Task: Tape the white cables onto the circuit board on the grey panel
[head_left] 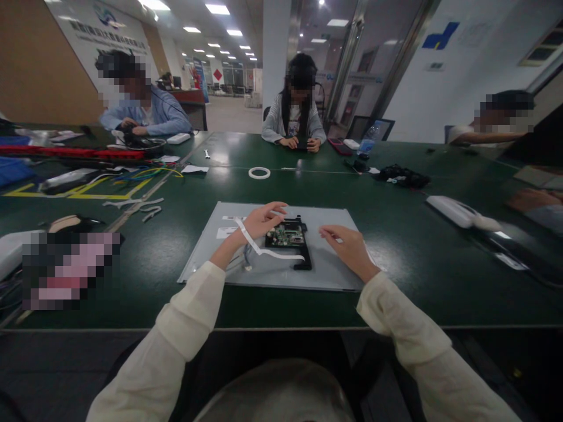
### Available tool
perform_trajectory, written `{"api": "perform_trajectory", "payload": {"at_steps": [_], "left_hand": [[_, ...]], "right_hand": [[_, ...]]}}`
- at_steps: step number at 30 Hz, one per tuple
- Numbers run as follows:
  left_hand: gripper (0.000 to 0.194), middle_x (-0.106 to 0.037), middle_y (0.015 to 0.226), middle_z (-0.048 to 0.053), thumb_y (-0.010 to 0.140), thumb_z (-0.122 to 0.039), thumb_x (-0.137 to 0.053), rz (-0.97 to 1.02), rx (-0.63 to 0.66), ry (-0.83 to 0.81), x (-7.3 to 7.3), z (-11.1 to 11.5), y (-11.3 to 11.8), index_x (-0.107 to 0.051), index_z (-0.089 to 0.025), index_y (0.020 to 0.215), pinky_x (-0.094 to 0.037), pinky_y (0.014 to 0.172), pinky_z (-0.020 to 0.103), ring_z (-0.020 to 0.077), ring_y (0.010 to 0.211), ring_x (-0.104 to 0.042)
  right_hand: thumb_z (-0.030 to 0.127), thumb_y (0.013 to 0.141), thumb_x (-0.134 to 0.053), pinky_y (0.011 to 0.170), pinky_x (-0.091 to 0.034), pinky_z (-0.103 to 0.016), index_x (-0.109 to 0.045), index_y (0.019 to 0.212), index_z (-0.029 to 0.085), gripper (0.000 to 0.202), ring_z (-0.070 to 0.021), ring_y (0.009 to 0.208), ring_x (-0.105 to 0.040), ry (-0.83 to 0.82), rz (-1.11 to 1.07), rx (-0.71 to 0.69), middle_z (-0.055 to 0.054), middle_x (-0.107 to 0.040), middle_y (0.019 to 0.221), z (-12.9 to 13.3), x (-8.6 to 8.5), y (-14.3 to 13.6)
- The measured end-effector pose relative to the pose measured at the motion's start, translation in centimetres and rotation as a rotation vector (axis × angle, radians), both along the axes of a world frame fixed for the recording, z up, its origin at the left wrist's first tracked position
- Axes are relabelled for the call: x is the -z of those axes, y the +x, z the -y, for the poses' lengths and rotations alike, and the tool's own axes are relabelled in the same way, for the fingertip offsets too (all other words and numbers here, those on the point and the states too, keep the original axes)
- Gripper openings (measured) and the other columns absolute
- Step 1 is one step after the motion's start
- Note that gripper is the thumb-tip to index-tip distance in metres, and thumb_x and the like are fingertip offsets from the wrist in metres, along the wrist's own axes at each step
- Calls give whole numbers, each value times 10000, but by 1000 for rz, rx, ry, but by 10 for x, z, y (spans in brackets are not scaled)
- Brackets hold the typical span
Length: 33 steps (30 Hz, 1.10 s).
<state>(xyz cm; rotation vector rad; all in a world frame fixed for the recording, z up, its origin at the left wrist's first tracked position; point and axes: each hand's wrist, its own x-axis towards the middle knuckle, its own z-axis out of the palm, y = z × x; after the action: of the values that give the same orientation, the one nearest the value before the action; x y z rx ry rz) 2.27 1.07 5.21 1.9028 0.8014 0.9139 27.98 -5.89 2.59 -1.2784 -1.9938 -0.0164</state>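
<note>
A flat grey panel point(334, 275) lies on the table in front of me. On it rests a black bracket point(307, 258) with a green circuit board point(288, 235). My left hand point(261, 224) is over the upper left of the board, fingers stretched out; whether they touch it is unclear. A white strip point(272, 254) crosses my left wrist and runs down to the bracket's lower end. To the right of the bracket, my right hand point(349, 246) is above the panel with thumb and fingertips drawn together. Anything between those fingertips is too small to make out. Thin cables point(247, 258) lie left of the board.
A roll of white tape point(259, 173) lies beyond the panel. White strips point(145, 205) and coloured wires point(162, 173) are on the left. A white device point(453, 212) and black cables point(402, 176) lie right. Several people sit around the green table point(396, 234).
</note>
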Motion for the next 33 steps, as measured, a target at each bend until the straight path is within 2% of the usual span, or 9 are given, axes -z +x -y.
{"api": "perform_trajectory", "payload": {"at_steps": [4,8,12,15,17,20,26,29,33], "left_hand": [[408,-631,992,88,815,-383,-540,25,-14,-24,-2,2,-3,-539,-139,1141,-486,697,264,152,794,-644],[397,-639,983,89,821,-419,-531,2,44,-61,-1,6,-7,-576,-126,1086,-483,683,259,138,757,-633],[387,-647,994,93,833,-423,-520,-27,68,-65,-2,9,-15,-599,-117,1056,-482,685,258,140,770,-621],[351,-649,1021,91,839,-398,-523,-45,37,-30,-2,12,-17,-612,-126,1041,-481,705,261,152,821,-613],[327,-651,1024,91,845,-377,-518,-48,37,-3,-1,15,-15,-619,-127,1030,-480,709,259,155,839,-608],[288,-649,1032,89,850,-333,-516,-70,96,60,3,22,-6,-621,-135,1031,-480,719,254,157,875,-604],[230,-649,1005,80,858,-216,-485,-210,282,286,9,38,11,-626,-144,1025,-470,710,233,148,889,-594],[221,-653,972,77,847,-157,-473,-293,314,401,10,41,14,-623,-142,1009,-458,764,254,151,877,-591],[221,-644,954,71,847,-127,-452,-372,349,455,10,42,14,-612,-149,998,-448,796,257,149,877,-590]], "right_hand": [[327,861,-505,706,-529,-295,-693,929,186,244,-173,738,-671,-83,-112,-32,-43,-712,821,3,-3,-3],[364,806,-584,719,-542,-322,-704,892,177,239,-186,743,-670,-184,-384,-55,-62,-709,841,6,-6,-8],[393,723,-674,731,-543,-339,-707,857,176,257,-189,753,-663,-360,-668,-117,-61,-707,818,6,-8,-9],[405,701,-692,737,-535,-333,-705,873,180,283,-175,754,-658,-510,-771,-188,-56,-707,823,6,-9,-9],[426,713,-672,707,-527,-310,-700,850,172,290,-160,728,-648,-580,-768,-203,-54,-701,797,7,-9,-9],[458,731,-633,612,-496,-263,-675,762,153,310,-138,644,-614,-611,-671,-146,-44,-675,699,9,-9,-11],[392,776,-578,557,-435,-233,-631,740,160,241,-125,594,-584,-528,-398,-40,-20,-647,654,18,-8,-18],[342,768,-585,566,-431,-229,-612,730,170,178,-124,602,-590,-462,-279,13,-12,-647,659,22,-7,-21],[323,750,-597,567,-429,-223,-577,730,184,142,-115,580,-579,-371,-187,80,5,-628,640,24,-4,-22]]}}
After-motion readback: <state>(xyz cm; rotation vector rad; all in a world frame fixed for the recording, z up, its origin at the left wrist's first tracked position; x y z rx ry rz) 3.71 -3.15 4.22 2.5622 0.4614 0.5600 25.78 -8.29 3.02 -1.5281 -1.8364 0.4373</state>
